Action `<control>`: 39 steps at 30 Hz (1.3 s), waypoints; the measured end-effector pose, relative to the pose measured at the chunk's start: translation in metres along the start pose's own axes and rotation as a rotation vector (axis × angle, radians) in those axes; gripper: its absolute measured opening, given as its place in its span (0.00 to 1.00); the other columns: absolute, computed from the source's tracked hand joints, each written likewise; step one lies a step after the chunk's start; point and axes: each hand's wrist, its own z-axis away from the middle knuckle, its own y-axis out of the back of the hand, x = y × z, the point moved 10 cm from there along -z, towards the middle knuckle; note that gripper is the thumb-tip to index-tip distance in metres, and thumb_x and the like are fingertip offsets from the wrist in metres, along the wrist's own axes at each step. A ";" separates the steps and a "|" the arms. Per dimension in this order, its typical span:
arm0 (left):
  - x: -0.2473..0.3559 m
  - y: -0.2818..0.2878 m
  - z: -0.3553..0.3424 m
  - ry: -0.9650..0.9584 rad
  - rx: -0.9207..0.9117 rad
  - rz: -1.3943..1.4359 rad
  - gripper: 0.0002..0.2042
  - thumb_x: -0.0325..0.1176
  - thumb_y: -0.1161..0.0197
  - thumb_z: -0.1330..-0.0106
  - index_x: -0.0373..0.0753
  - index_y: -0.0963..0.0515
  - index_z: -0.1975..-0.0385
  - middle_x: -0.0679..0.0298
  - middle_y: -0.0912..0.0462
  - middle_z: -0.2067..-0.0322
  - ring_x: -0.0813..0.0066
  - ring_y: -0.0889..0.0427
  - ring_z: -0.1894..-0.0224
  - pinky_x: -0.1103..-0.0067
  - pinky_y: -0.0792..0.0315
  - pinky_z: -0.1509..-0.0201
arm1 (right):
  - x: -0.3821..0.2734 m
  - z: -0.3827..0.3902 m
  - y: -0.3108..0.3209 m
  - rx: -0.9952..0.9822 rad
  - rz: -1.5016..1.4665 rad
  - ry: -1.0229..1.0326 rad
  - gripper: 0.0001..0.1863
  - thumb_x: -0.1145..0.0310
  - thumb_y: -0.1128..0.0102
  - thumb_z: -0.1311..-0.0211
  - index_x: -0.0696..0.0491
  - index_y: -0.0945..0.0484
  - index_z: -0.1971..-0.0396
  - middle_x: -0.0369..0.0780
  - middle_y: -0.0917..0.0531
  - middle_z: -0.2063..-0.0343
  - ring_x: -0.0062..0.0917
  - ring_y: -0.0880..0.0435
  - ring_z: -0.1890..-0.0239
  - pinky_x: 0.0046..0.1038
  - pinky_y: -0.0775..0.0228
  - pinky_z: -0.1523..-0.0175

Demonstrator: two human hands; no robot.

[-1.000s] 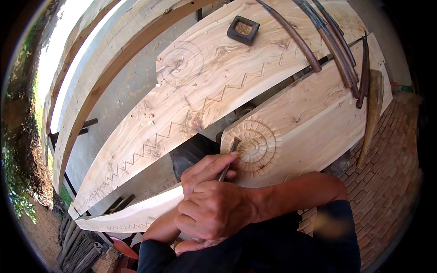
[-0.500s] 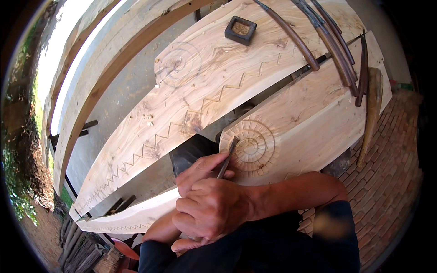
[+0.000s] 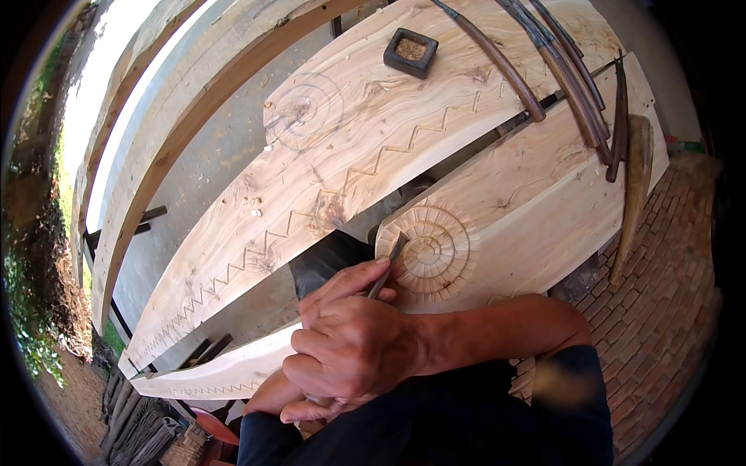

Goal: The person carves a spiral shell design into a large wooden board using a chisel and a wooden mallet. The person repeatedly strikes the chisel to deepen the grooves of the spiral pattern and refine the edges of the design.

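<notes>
Both of my hands are on one chisel (image 3: 398, 247), its flat metal blade tilted and its tip touching the left part of a carved round pattern (image 3: 432, 250) of rings and small wedge cuts. My left hand (image 3: 339, 284) is closed around the shaft, a finger lying along it close to the blade. Nearer to me, my right hand (image 3: 353, 349) is wrapped around the handle, covering most of it; only a bit of the handle's end shows below. The pattern is cut into a pale wooden plank (image 3: 536, 225).
Beyond a gap lies a second pale plank (image 3: 373, 116) with a zigzag groove and pencilled circles. On it stands a small dark square box (image 3: 410, 52) of brown crumbs. Several long-handled tools (image 3: 575, 93) and a wooden club (image 3: 636, 194) lie right. Curved beams (image 3: 167, 132) stand at left.
My right hand has shifted slightly left and up along with the handle. The blade tip stays at nearly the same spot on the pattern.
</notes>
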 end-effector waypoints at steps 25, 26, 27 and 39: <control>0.006 0.003 -0.002 -0.314 0.209 0.027 0.18 0.29 0.23 0.35 0.31 0.14 0.47 0.50 0.09 0.58 0.57 0.07 0.54 0.70 0.14 0.48 | -0.004 0.000 -0.006 -0.041 0.144 -0.002 0.28 0.50 0.30 0.33 0.52 0.31 0.82 0.38 0.31 0.83 0.27 0.26 0.81 0.31 0.35 0.73; 0.012 0.003 -0.001 -0.403 0.253 -0.006 0.18 0.29 0.22 0.36 0.30 0.13 0.48 0.50 0.08 0.59 0.57 0.07 0.56 0.69 0.14 0.49 | -0.013 0.001 -0.003 -0.069 0.207 0.032 0.28 0.49 0.30 0.32 0.52 0.32 0.82 0.37 0.31 0.83 0.26 0.26 0.81 0.30 0.38 0.74; 0.013 0.003 0.000 -0.448 0.265 -0.012 0.18 0.29 0.21 0.37 0.30 0.13 0.49 0.50 0.08 0.61 0.56 0.06 0.57 0.69 0.13 0.51 | -0.021 0.004 -0.006 -0.098 0.271 0.066 0.28 0.49 0.31 0.31 0.52 0.32 0.82 0.37 0.32 0.83 0.25 0.27 0.81 0.30 0.41 0.74; 0.015 0.011 0.002 -0.453 0.231 -0.069 0.16 0.29 0.20 0.36 0.32 0.12 0.50 0.47 0.07 0.65 0.56 0.05 0.62 0.69 0.12 0.55 | -0.039 -0.002 0.007 -0.045 0.331 0.237 0.29 0.42 0.32 0.42 0.53 0.25 0.84 0.39 0.24 0.85 0.27 0.22 0.83 0.34 0.29 0.70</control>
